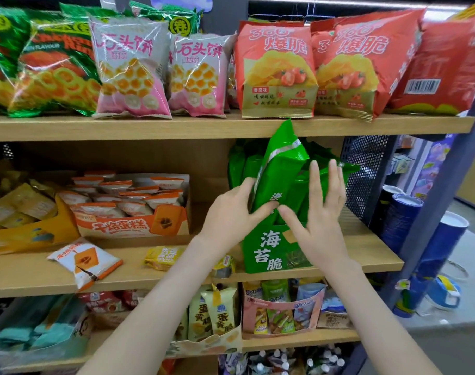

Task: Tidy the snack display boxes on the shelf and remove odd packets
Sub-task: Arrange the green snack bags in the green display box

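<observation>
Green packet (pixel 282 163) is gripped at its lower end by left hand (pixel 231 212), thumb and fingers curled round it, over green display box (pixel 268 250) on middle shelf (pixel 149 277). Right hand (pixel 320 212) is laid flat, fingers straight, nothing held, against boxed packets (pixel 240 165). Box's right side is covered by it; packet count can't be told.

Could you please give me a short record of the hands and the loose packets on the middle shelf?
left hand: grips a green packet, raised and tilted above the green display box
right hand: fingers straight and spread, against the packets in that box
box position: right part of the middle shelf
loose items: white-and-orange packet and yellow packet, lying near the shelf's front, outside any box
</observation>
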A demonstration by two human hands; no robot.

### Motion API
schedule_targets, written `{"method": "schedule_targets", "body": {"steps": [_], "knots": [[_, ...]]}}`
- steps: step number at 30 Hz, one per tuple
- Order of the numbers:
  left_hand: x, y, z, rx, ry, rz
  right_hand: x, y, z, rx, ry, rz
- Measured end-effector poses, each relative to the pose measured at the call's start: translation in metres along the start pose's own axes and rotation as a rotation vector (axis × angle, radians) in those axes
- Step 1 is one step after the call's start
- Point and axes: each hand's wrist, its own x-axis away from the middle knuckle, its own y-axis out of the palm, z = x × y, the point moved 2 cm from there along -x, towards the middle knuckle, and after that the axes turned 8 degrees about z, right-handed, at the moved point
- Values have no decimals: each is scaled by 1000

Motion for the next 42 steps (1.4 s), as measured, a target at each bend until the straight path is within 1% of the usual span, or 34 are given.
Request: {"method": "schedule_targets", "body": {"steps": [2, 5, 11, 12, 15, 18, 20, 22, 25, 26, 29, 31, 33, 35, 38, 39, 41, 42], "knots": [[2, 1, -1, -38, 19, 4, 0, 4, -9, -54, -21, -20], [7, 3, -2, -93, 34, -22, 1, 12, -20, -147, 13, -53], [8, -1, 1, -173, 63, -54, -2, 22, -33, -202, 84, 46], [8, 0, 1, -162, 60, -73, -2, 23, -36, -206, 98, 59], [10, 1, -4, -7, 32, -135, -3, 26, -42, -238, 155, 82], [16, 8, -9, 90, 91, -183, -4, 18, -40, -258, 204, 123], [20, 13, -8, 88, 122, -211, -4, 8, -35, -287, 295, 118], [22, 18, -5, 100, 120, -214, -7, 0, -22, -291, 400, 61], [22, 31, 1, 148, 121, -182, -13, -15, -1, -281, 519, -69], [22, 35, 2, 157, 113, -149, -15, -19, 6, -282, 553, -105], [19, 45, 0, 122, 86, 78, -17, -27, 17, -288, 604, -194], [14, 48, -1, 118, 68, 207, -15, -27, 15, -257, 581, -232], [11, 47, 6, 194, 83, 232, -12, -25, 10, -199, 514, -245], [11, 42, 20, 308, 121, 144, -10, -24, 5, -119, 419, -224], [12, 38, 35, 420, 149, -111, -8, -24, 4, -16, 254, -172], [11, 36, 35, 439, 141, -168, -6, -25, 7, 3, 233, -167], [9, 34, 34, 430, 146, -211, -3, -27, 12, -10, 217, -163], [9, 33, 33, 417, 155, -214, -3, -29, 13, -52, 181, -125]]}}
